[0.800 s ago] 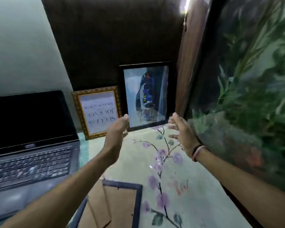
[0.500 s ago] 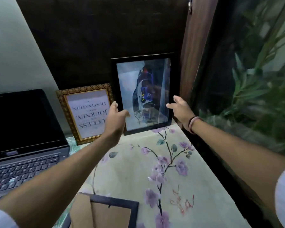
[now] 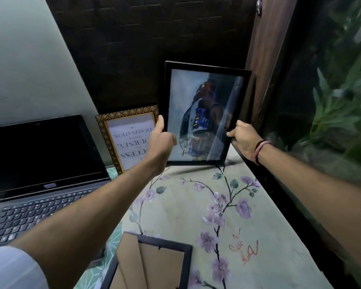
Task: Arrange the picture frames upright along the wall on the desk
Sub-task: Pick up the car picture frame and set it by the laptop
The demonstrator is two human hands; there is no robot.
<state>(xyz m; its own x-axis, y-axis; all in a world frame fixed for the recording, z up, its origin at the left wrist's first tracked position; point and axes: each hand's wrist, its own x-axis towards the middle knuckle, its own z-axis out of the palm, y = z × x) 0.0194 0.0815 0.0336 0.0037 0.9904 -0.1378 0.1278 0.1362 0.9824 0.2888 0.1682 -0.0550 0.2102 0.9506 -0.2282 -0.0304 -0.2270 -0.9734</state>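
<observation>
Black picture frame (image 3: pixel 204 113), glossy glass over a blurred blue-and-white image, is gripped on both side edges at the back of the desk (image 3: pixel 175 207), tilted against the dark textured wall (image 3: pixel 146 42). The left hand (image 3: pixel 161 140) clamps its left edge, thumb up; the right hand (image 3: pixel 243 138) pinches its right edge. Beside it leans an ornate gold frame (image 3: pixel 129 136), its lettering upside down and partly hidden by the left hand. A third frame (image 3: pixel 152 263) lies face down, cardboard backing up, cut off below. An open laptop (image 3: pixel 40 170) sits left.
</observation>
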